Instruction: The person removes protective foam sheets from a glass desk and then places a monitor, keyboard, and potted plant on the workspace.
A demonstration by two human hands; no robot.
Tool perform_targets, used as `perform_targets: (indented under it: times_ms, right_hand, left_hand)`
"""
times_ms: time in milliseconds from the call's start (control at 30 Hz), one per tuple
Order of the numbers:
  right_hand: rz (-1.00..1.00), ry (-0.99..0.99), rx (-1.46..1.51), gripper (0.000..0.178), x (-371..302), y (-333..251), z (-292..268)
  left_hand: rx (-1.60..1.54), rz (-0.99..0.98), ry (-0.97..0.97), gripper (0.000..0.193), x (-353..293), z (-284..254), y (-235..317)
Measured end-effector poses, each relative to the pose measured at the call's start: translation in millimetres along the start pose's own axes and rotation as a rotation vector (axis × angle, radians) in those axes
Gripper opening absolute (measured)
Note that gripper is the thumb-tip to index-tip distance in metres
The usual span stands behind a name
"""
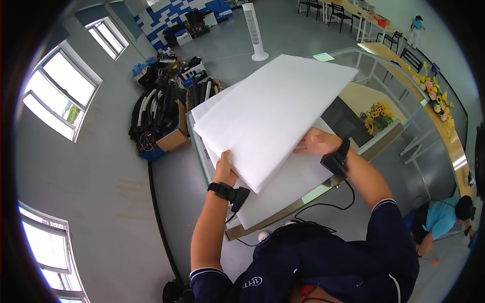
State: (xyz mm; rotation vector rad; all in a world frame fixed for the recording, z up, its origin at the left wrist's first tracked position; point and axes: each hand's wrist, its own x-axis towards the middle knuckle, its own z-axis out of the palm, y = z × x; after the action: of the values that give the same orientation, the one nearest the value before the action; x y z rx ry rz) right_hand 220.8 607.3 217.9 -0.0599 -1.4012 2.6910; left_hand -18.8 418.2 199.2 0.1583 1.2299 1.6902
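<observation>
A large white sheet, flat and stiff-looking, lies tilted over a glass-topped table. Its near-left edge is pinched by my left hand, with the thumb on top and the other fingers hidden underneath. At the right edge my right hand is closed, its fingertips partly tucked under the sheet. Beneath it, a second white sheet rests on the table and shows along the near side. Another white layer sticks out at the far left. Both wrists wear black straps with small devices.
Sunflowers and a dark panel lie at the table's right. Left of the table stand a cardboard box and piled black tubes. A white tower fan stands beyond. A person in blue crouches at right; a cable hangs near me.
</observation>
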Motion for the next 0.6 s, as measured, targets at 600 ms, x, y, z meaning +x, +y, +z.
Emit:
perform_targets:
  times_ms: [600]
  right_hand:
    - [-0.196,0.821,0.157,0.038,20.2,36.7,20.0]
  left_hand:
    - [0.952,0.338,0.264,0.041,-19.6,-64.4,14.3]
